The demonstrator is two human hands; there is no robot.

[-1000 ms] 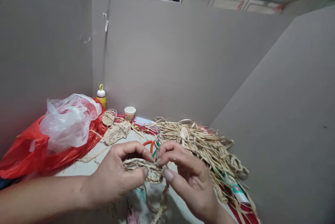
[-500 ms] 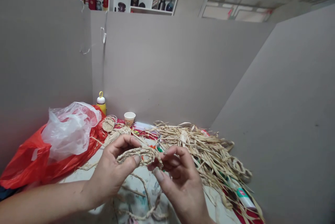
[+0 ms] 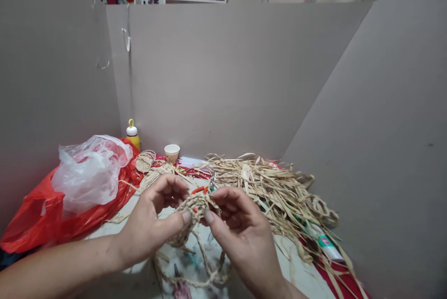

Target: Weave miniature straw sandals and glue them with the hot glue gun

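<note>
Between my two hands is a coil of braided straw cord (image 3: 198, 202), held above the table. My left hand (image 3: 153, 222) pinches its left side between thumb and fingers. On the right edge, my right hand (image 3: 244, 229) grips it with the thumb in front and the fingers behind. A loose tail of the braided cord (image 3: 202, 283) hangs and loops below onto the table. Just behind the coil show orange-handled scissors or pliers (image 3: 200, 190), partly hidden by it. A pink-handled tool (image 3: 181, 288) lies at the near edge.
Dry straw strips (image 3: 258, 182) pile up at the right, beside a white and green tube (image 3: 330, 248). Red and white plastic bags (image 3: 91, 173) lie left. At the back stand a yellow bottle (image 3: 133, 135) and a paper cup (image 3: 172, 153). Grey partitions (image 3: 216, 80) enclose the table.
The coil has tilted from lying nearly flat to hanging down more steeply. My right thumb has come up onto its edge, and my hands are closer together. The camera view has shifted slightly.
</note>
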